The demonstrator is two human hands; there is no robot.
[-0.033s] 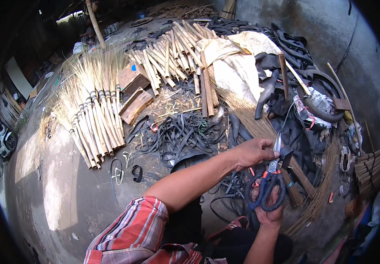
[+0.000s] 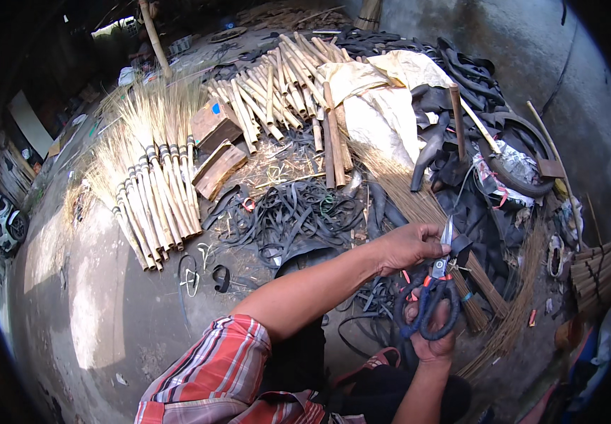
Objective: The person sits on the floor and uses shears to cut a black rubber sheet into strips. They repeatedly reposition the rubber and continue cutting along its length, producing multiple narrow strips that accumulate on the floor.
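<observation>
A person sits on a grey concrete floor strewn with broom-making materials, seen from above over their own arms. The left arm, in a red plaid sleeve, reaches across the body. The left hand is curled closed, its fingers pinching a small black strip of rubber right beside the blades. The right hand comes up from the lower edge and is closed through the blue loop handles of a large pair of scissors – the blades point upward, toward the left hand, and meet the strip there. Whether the blades are parted or closed cannot be told.

Just behind the scissors lies a long bundle of brown broom bristles, running diagonally from the centre down to the right. To the left of the hands, a tangled heap of black rubber strips spreads over the floor. Further left, a fan of finished hand brooms lies side by side, their pale bristles pointing away. Beyond them sit two wooden blocks, then a pile of cut bamboo sticks. A cream-coloured sack lies at the upper centre, with old black tyre pieces heaped to its right.
</observation>
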